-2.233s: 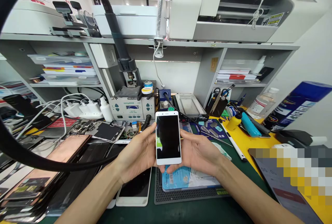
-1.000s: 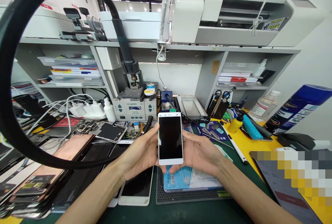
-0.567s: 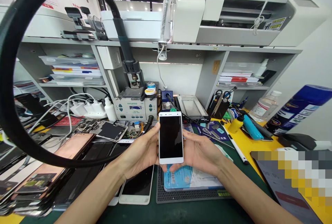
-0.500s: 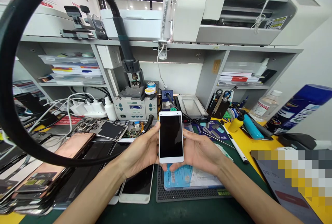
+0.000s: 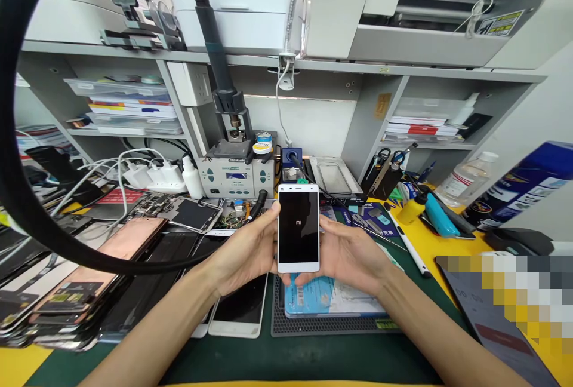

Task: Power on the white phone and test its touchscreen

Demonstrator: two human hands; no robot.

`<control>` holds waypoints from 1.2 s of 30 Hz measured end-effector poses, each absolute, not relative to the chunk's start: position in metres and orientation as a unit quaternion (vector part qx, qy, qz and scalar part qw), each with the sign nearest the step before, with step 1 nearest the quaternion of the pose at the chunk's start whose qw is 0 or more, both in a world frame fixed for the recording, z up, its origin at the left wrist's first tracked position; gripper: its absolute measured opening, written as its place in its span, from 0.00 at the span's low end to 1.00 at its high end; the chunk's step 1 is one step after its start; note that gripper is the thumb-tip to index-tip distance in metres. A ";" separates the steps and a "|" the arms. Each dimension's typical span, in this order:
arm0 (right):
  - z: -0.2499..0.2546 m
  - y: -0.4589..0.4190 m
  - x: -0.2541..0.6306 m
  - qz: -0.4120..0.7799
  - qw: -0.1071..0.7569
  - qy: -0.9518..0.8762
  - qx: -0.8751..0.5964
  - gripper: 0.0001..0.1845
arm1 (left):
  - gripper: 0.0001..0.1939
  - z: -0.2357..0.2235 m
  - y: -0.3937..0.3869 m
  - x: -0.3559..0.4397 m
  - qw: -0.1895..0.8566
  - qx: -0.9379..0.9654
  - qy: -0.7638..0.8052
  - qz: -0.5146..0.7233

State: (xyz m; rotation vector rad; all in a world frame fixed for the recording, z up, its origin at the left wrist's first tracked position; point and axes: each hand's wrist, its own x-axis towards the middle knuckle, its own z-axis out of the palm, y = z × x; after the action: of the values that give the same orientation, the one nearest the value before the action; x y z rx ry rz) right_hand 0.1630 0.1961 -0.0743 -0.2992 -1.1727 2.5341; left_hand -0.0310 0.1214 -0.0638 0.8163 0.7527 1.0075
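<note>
A white smartphone (image 5: 299,240) is held upright in front of me, its dark screen lit with a small MI logo. My left hand (image 5: 248,249) grips its left edge, thumb along the side and fingers behind. On the other edge, my right hand (image 5: 351,252) holds it the same way, fingertips showing beneath the phone. Most of the fingers are hidden behind it. Under my hands lies a blue and white packet (image 5: 313,297) on a dark grey honeycomb mat (image 5: 322,326).
Several phones and a copper-coloured phone part (image 5: 119,249) lie at the left. A grey rework station (image 5: 237,178) stands behind, its thick black hose (image 5: 13,106) looping across the left. Bottles, a blue spray can (image 5: 523,187) and a white pen-like tool (image 5: 409,243) are at the right.
The phone's screen was black and now shows the MI logo. My view has tilted down slightly. Both hands keep the same hold.
</note>
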 end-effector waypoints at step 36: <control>-0.031 0.200 0.220 0.365 0.079 -0.867 -0.329 0.51 | 0.24 -0.050 0.123 -0.046 0.680 0.342 0.361 0.539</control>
State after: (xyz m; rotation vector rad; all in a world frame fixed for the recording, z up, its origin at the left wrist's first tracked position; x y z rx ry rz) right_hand 0.2205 0.2002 -0.0306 -0.9843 -2.5951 1.0919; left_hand -0.0462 0.1229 -0.0499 0.7670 0.8114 1.2109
